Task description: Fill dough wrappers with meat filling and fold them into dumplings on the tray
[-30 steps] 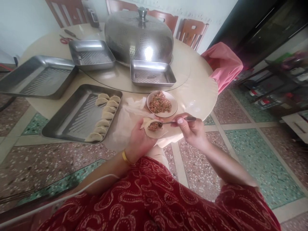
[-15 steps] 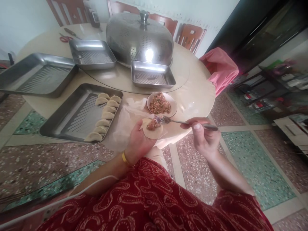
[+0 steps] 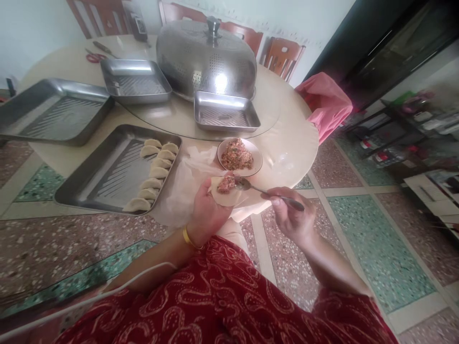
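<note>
A round dumpling wrapper [image 3: 223,198] rests across the fingers of my left hand [image 3: 208,215], which holds it near the table edge. Pink minced filling [image 3: 226,184] lies on the wrapper. In my right hand [image 3: 294,215] is a metal spoon [image 3: 267,193], its bowl touching or close beside the right side of the filling. Just beyond stands a white bowl [image 3: 258,166] with a heap of minced filling in it. To the left, several folded dumplings [image 3: 158,173] line the right side of a large metal tray [image 3: 86,191].
Other metal trays stand at the left [image 3: 60,126], the back left [image 3: 138,88] and the middle [image 3: 226,114]. A big domed steel lid [image 3: 206,62] is behind them. Thin white plastic [image 3: 182,186] lies beside the dumpling tray. Red-handled scissors [image 3: 95,58] lie far left.
My right hand and the spoon have shifted left and a little down. The spoon's bowl has turned, and the filling on the wrapper looks more heaped. My left hand stays nearly in place.
</note>
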{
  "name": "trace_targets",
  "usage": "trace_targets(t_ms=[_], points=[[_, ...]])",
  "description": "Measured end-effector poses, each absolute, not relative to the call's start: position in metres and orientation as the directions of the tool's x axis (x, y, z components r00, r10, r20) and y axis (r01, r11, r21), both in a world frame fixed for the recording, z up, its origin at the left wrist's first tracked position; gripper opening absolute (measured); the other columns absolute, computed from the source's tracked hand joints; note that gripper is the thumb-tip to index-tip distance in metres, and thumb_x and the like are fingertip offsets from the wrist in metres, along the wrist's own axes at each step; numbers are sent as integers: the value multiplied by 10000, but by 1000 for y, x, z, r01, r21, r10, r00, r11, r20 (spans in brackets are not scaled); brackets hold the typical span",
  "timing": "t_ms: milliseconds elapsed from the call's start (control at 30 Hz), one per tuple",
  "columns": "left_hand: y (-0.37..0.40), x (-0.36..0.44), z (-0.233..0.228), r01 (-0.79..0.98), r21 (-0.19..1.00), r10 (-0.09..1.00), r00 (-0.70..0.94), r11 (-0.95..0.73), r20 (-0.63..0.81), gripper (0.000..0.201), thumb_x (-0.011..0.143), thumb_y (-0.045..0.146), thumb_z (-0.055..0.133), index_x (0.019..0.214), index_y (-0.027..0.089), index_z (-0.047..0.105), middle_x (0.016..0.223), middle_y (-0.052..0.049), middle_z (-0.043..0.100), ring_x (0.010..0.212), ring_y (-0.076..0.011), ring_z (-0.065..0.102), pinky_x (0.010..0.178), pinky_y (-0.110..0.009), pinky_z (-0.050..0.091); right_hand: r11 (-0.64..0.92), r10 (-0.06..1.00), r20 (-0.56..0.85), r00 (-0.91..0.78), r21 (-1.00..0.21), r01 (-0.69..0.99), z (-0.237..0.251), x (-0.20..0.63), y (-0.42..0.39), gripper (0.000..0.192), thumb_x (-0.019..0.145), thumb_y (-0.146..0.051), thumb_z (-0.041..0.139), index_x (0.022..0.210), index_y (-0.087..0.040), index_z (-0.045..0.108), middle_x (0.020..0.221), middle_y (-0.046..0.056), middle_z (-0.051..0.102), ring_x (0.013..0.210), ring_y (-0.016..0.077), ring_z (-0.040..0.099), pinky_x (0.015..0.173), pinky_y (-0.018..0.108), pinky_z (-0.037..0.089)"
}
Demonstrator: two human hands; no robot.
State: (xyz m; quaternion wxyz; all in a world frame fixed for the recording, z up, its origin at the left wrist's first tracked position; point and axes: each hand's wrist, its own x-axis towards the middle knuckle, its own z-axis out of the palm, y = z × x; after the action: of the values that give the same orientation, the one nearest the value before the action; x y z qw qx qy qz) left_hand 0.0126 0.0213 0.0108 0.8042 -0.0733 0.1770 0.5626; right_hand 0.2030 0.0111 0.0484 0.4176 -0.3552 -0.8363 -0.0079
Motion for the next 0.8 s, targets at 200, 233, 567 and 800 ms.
trace_targets(t_ms=[200,233,567,800], points=[[23,13,11,-926,82,858,305,369,-414,525,997,372,312,1394,78,489,1116,-156,719,1008,-222,693,915,-348,530,834,517,728,-450,-309,457,44,196,9,143,1005,-242,451,1064,-211,577,750,21,695,660,105,652,515,208,543],[23,14,11,-926,83,857,305,369,-416,521,996,368,314,1388,76,495,1107,-157,719,998,-224,696,915,-351,531,841,511,725,-462,-311,443,43,196,8,140,1003,-242,456,1072,-212,574,755,21,697,673,112,653,529,222,550],[21,17,14,-927,107,865,287,359,-413,472,995,354,331,1306,80,557,1053,-125,728,1013,-219,689,942,-360,528,876,449,802,-393,-310,369,52,206,6,206,985,-196,459,1117,-252,606,734,8,684,661,136,676,535,264,578],[18,21,14,-902,164,877,325,400,-354,464,995,347,305,1177,47,608,1022,-143,717,1001,-209,685,932,-314,521,898,418,757,-503,-262,353,40,202,8,199,984,-201,472,1147,-248,576,811,17,711,752,149,683,636,295,612]])
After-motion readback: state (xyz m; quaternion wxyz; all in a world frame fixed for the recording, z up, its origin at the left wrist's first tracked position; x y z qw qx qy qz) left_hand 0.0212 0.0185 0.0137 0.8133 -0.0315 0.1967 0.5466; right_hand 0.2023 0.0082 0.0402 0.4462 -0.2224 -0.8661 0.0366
